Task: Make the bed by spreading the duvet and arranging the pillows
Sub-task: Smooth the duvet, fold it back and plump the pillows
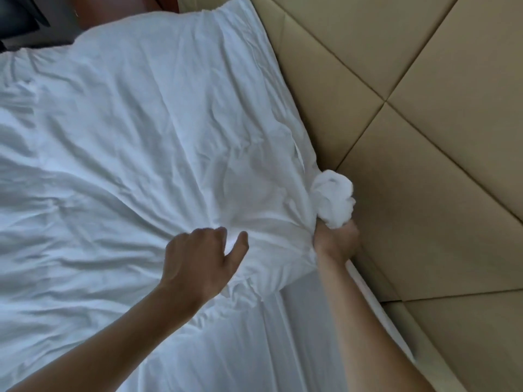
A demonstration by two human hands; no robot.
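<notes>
White duvet [147, 142] lies rumpled across the bed, beside the tan padded headboard [424, 123]. Right hand [335, 239] grips its bunched corner; left hand [198, 258] hovers with fingers loosely curled, holding nothing.

Tan padded headboard [424, 108] (diagonal seams) at right; dark object [19, 15] top left, unclear

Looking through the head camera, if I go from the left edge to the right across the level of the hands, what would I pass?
Rumpled white duvet → left hand, hovering open over it → right hand, gripping a bunched corner of the duvet → tan padded headboard.
</notes>
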